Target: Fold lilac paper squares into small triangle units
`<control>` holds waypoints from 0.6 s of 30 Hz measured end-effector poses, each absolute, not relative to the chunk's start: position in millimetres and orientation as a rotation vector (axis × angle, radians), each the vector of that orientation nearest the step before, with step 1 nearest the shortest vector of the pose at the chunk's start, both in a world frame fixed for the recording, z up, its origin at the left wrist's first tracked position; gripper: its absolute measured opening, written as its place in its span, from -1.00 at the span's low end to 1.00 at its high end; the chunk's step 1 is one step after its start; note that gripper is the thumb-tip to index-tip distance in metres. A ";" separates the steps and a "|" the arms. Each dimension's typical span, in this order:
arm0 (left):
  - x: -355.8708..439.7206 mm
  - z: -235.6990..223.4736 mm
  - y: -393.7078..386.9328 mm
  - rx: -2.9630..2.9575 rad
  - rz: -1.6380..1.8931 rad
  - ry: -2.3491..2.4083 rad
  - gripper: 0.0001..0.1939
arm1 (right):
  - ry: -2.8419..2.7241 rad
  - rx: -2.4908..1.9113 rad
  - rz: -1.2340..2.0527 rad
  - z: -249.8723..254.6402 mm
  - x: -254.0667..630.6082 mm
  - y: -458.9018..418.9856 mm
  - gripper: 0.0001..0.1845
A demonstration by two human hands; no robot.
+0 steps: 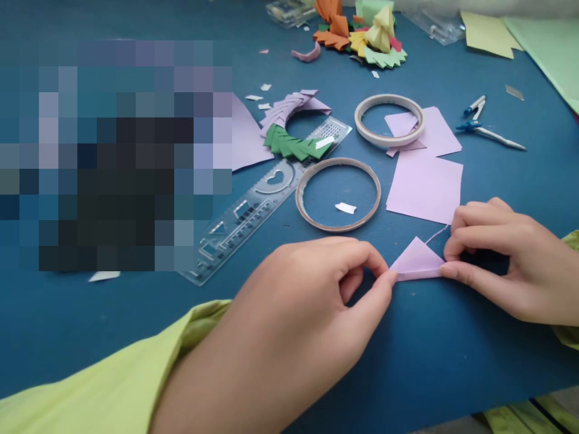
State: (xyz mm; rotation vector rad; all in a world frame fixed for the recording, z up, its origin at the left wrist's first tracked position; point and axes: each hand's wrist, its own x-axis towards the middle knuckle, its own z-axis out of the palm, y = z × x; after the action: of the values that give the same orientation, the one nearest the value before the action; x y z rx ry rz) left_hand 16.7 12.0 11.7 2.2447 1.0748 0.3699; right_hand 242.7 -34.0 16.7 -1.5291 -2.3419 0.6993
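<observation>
A small folded piece of lilac paper (417, 259), peaked at the top with a narrow strip along its lower edge, is stretched between my two hands. My left hand (312, 301) pinches its left corner between thumb and forefinger. At the right corner, my right hand (506, 259) grips it the same way, with the other fingers curled in. Just behind the folded paper lies a flat lilac paper square (425, 188), with more lilac pieces (441, 129) above it. A ring of tape (338, 228) lies flat beyond my left hand.
A second tape roll (389, 141) overlaps the lilac pieces. A clear stencil ruler (246, 220) lies under a lilac and green folded-paper arc (294, 141). A compass (491, 129) rests at the right. Colourful folded-paper pieces (382, 36) stand at the back. Pixelation covers the left.
</observation>
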 end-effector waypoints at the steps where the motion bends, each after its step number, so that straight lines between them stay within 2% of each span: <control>1: 16.9 11.7 12.1 2.251 0.368 1.074 -0.80 | -2.338 -1.529 0.702 16.3 243.5 -32.8 -0.78; 7: 15.5 11.0 9.1 2.320 0.387 1.049 -0.77 | -2.462 -1.292 0.695 9.3 253.1 -31.7 -0.82; 18: 15.3 8.5 8.9 2.311 0.449 1.022 -0.75 | -2.673 -1.236 0.218 9.2 243.3 -39.7 -0.69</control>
State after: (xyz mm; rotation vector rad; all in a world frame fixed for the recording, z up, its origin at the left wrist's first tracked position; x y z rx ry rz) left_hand 15.3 8.9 8.5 2.3106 1.0218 0.4495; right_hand 243.3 -39.7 9.2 -1.2355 -2.6732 0.2176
